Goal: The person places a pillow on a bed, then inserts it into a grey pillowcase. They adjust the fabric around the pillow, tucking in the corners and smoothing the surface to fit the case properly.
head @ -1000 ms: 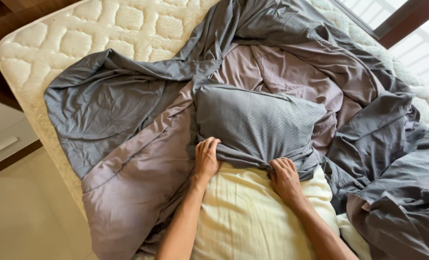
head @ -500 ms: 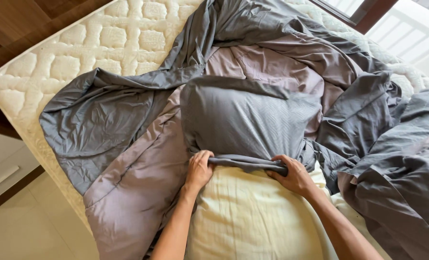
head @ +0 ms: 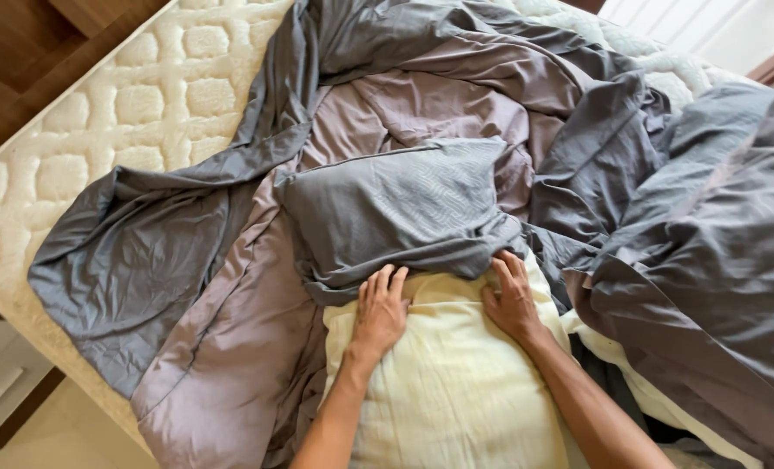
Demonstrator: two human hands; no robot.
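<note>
Bare quilted mattress (head: 126,113) w/ rumpled grey duvet (head: 230,347); left hand (head: 380,311) & right hand (head: 513,297) lie open, fingers spread, on yellow pillow (head: 447,391) at grey pillowcase (head: 404,213) edge

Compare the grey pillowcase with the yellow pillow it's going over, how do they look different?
The pillowcase is dark grey with a faint woven pattern; the pillow is pale yellow and plain. The pillowcase is thin and bunched into folds at its open edge, while the pillow is thick and puffy. The pillowcase covers only the pillow's far end; the pillow's near part lies bare. Both lie on the rumpled bedding, and the left hand and right hand rest where the two meet.
</note>
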